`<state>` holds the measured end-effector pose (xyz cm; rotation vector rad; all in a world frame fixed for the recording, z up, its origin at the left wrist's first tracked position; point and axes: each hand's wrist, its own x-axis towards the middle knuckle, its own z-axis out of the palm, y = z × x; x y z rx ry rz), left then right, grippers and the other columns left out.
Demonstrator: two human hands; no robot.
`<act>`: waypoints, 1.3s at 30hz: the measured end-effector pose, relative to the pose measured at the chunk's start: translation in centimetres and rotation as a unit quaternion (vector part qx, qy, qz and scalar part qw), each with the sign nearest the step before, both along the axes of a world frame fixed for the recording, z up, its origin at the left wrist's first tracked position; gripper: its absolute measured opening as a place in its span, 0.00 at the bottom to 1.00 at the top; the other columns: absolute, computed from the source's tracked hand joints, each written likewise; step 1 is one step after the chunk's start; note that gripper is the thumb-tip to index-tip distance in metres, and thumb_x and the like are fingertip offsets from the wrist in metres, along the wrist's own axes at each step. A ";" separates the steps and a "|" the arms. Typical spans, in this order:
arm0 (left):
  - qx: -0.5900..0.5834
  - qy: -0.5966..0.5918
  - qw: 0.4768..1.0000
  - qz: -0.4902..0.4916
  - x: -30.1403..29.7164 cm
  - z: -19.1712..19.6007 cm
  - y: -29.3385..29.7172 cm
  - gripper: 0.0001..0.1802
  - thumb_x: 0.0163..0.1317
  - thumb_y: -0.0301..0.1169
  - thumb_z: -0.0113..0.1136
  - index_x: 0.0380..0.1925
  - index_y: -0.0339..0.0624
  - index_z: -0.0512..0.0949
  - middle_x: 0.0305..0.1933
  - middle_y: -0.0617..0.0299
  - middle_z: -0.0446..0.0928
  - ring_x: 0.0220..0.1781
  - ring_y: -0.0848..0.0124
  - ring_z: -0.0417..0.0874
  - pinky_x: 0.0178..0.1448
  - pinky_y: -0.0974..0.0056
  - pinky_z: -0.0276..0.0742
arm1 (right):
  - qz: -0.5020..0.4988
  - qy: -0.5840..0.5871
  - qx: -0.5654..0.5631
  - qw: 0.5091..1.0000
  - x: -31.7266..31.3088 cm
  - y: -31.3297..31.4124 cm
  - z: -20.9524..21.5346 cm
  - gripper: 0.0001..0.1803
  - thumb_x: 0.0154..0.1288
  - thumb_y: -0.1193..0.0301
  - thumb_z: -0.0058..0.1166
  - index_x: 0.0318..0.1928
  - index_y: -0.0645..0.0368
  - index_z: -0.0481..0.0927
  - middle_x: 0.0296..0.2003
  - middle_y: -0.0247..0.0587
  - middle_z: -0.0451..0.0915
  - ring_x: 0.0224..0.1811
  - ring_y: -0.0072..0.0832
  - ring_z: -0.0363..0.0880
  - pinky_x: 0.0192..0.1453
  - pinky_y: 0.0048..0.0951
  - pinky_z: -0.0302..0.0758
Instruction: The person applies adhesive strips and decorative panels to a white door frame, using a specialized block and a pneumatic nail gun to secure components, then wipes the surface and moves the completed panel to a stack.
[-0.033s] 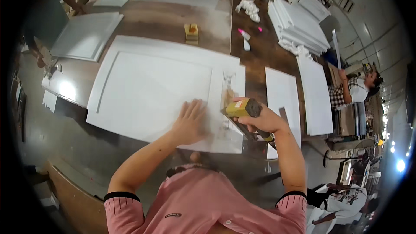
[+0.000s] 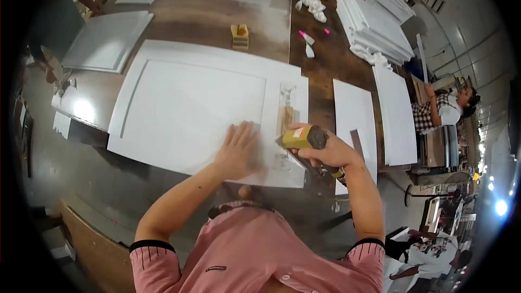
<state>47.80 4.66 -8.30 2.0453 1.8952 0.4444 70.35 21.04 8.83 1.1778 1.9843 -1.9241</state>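
Observation:
A large white panel (image 2: 190, 97) with a recessed middle lies on the brown table in front of me. My left hand (image 2: 239, 152) rests flat on its near right part, fingers stretched out. My right hand (image 2: 331, 149) is wrapped round a yellow and black nail gun (image 2: 301, 138), whose nose points left at the panel's right border. Just beyond the nose is a small wooden block (image 2: 286, 119). It lies on a clear strip-like plate (image 2: 287, 95) along that border. Whether the nose touches the block or plate is hidden.
A yellow box (image 2: 240, 37) stands beyond the panel. Glue bottles (image 2: 308, 43) and crumpled white wrap (image 2: 313, 7) lie farther right. A narrow white board (image 2: 353, 125), another board (image 2: 395, 114) and stacked panels (image 2: 374, 30) are at right. People stand at far left and right.
The scene has shifted slightly upward in the picture. Both hands and the nail gun keep almost the same place over the panel.

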 end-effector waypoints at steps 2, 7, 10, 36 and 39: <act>0.019 -0.026 0.999 0.008 0.4 1.1 -0.2 0.58 0.57 0.59 0.70 0.78 0.35 0.59 0.84 0.35 0.48 0.88 0.42 0.41 0.87 0.36 0.34 | 0.010 -0.025 -0.006 1.000 0.7 -2.0 -0.3 0.37 0.66 0.74 0.66 0.75 0.48 0.71 0.43 0.32 0.86 0.25 0.16 0.75 0.30 0.23 0.75; 0.021 -0.068 0.997 0.036 0.5 1.9 -0.3 0.58 0.52 0.55 0.76 0.78 0.39 0.61 0.84 0.35 0.48 0.87 0.40 0.42 0.87 0.35 0.36 | 0.059 -0.027 0.026 0.998 0.7 -4.4 -1.6 0.38 0.64 0.72 0.69 0.74 0.47 0.71 0.35 0.28 0.82 0.24 0.17 0.75 0.29 0.24 0.75; 0.005 -0.074 0.995 0.059 0.8 2.4 -0.2 0.58 0.50 0.54 0.78 0.78 0.42 0.62 0.84 0.34 0.47 0.87 0.39 0.42 0.86 0.35 0.37 | 0.062 -0.059 0.062 0.994 -0.1 -4.8 -1.4 0.37 0.64 0.73 0.69 0.73 0.46 0.73 0.33 0.28 0.81 0.24 0.17 0.75 0.28 0.25 0.74; 0.067 -0.041 0.997 0.027 2.5 3.2 0.1 0.49 0.60 0.50 0.68 0.77 0.40 0.62 0.83 0.36 0.51 0.85 0.37 0.48 0.84 0.31 0.40 | -0.249 0.000 0.430 0.868 8.6 8.7 -22.5 0.42 0.62 0.65 0.70 0.75 0.56 0.69 0.46 0.42 0.86 0.45 0.32 0.86 0.53 0.33 0.80; 0.044 -0.010 0.997 0.056 2.3 2.4 -0.7 0.49 0.60 0.50 0.69 0.77 0.40 0.62 0.83 0.37 0.52 0.85 0.38 0.48 0.85 0.32 0.40 | -0.203 -0.026 0.323 0.924 0.3 4.1 -13.7 0.40 0.63 0.58 0.70 0.74 0.50 0.71 0.45 0.45 0.88 0.43 0.37 0.88 0.56 0.41 0.80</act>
